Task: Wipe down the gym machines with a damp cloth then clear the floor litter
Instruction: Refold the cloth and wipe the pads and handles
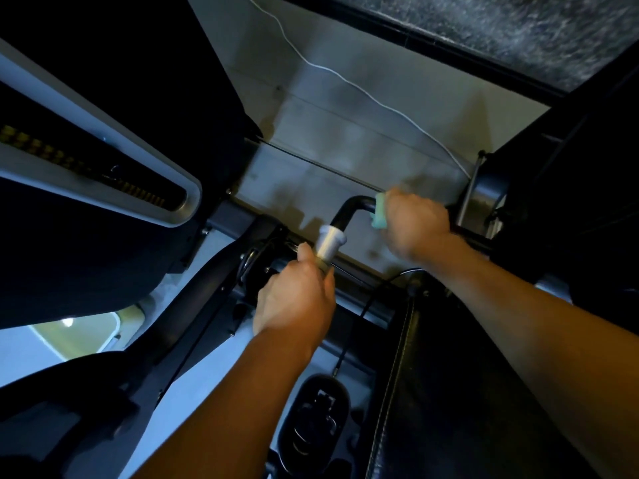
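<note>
A bent black handlebar (pixel 349 210) of the gym machine rises in the middle of the view, with a silver sleeve (pixel 330 244) on its lower part. My left hand (pixel 297 295) grips the bar just below that sleeve. My right hand (pixel 416 224) wraps a pale green cloth (pixel 380 212) around the upper, horizontal end of the bar. Most of the cloth is hidden inside my fist. The picture is motion-blurred around the right hand.
A black padded seat (pixel 466 392) with white stitching lies at the lower right. A grey and black machine console (pixel 103 160) fills the left. A thin white cable (pixel 345 81) runs across the pale wall behind. Black frame parts and cables crowd below the bar.
</note>
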